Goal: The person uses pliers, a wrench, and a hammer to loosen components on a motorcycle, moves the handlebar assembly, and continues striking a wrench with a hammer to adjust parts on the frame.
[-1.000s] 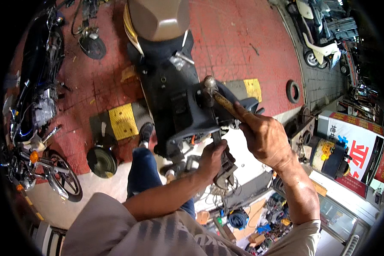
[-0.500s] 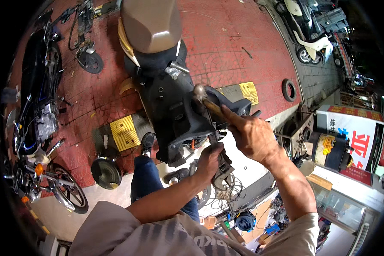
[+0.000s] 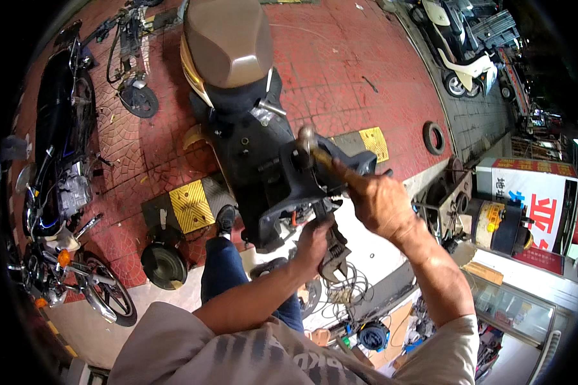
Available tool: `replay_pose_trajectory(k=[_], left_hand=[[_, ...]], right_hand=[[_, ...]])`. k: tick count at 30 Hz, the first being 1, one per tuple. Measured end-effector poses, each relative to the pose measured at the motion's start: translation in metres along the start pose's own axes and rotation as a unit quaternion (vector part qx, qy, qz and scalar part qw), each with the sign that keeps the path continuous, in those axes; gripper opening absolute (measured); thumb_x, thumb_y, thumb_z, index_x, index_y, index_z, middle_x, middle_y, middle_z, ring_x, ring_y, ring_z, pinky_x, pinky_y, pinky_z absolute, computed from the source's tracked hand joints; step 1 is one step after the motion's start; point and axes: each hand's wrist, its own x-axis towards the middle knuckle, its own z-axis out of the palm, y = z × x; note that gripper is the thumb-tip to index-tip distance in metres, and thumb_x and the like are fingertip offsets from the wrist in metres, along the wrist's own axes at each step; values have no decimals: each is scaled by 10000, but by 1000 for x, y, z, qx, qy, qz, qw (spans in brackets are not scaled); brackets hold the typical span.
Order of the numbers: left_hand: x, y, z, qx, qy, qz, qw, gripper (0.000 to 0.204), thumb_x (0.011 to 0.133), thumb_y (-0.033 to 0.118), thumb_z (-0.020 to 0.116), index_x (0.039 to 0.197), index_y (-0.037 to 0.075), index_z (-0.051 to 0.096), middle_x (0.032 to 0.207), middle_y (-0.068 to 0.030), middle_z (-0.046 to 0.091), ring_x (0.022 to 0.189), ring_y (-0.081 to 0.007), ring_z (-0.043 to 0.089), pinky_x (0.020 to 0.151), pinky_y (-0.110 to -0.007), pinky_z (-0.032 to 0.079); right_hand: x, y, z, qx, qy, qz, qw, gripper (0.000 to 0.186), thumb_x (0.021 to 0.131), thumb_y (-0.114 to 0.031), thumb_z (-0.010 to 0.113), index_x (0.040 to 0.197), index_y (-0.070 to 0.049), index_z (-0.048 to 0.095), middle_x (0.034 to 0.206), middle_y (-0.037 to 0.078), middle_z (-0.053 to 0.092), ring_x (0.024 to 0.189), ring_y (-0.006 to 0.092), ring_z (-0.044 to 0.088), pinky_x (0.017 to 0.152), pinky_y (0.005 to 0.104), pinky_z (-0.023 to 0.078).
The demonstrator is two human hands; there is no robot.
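My right hand is closed round the yellowish wooden handle of a hammer, its forefinger stretched along the handle. The rounded metal head is over the black front part of a partly stripped scooter; whether it touches anything I cannot tell. Lower down, my left hand grips a large dark adjustable wrench. The wrench's jaws point back toward me, and its other end reaches up to the scooter's black bodywork, where the contact is hidden. A brown seat tops the scooter's far end.
A motorcycle stands at the left, near a round black pan and a yellow-black ramp. Coiled cables lie beside my legs. To the right are a compressor-like tank and a loose tyre.
The hammer head has shifted slightly right and down in the picture. Both hands keep their holds, and the whole view has moved a little.
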Motion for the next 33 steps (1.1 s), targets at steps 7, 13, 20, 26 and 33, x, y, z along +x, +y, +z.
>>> replay_pose_trajectory(k=[7, 13, 20, 26, 33], left_hand=[[3, 5, -14, 20, 17, 14, 1000, 296, 1032, 359, 621, 980, 67, 614, 758, -55, 655, 633, -183, 657, 577, -356, 565], [19, -11, -12, 104, 54, 64, 991, 255, 1037, 291, 591, 1070, 45, 650, 847, -66, 692, 654, -197, 677, 600, -366, 573], [0, 3, -62, 306, -56, -4, 951, 399, 1032, 381, 577, 1081, 3, 694, 950, -50, 690, 886, -169, 591, 818, -350, 470], [-51, -55, -89, 587, -229, 30, 776, 339, 1075, 310, 559, 1011, -3, 672, 809, -97, 663, 760, -152, 593, 668, -367, 492], [-86, -136, -156, 565, -315, -107, 755, 282, 1075, 188, 506, 1217, -25, 624, 1013, -80, 701, 935, -148, 627, 860, -342, 532]], right_hand=[[5, -16, -28, 112, 200, 27, 973, 600, 950, -96, 592, 1537, -173, 491, 815, 203, 704, 687, 370, 706, 609, 475, 559], [-16, -3, 5, 41, 38, 41, 998, 551, 966, -191, 609, 1511, -209, 524, 885, 185, 731, 766, 411, 709, 678, 514, 554], [-137, -41, 40, 379, 289, 206, 855, 333, 983, -185, 670, 1265, -34, 580, 706, 146, 640, 585, 237, 636, 564, 372, 490], [-210, -96, 131, 692, 264, 398, 542, 269, 997, -230, 711, 853, -40, 586, 661, -33, 496, 572, 88, 520, 531, 263, 430], [-240, -165, 252, 863, 315, 354, 176, 308, 1053, -181, 599, 1263, 42, 622, 985, 134, 723, 846, 231, 718, 728, 347, 589]])
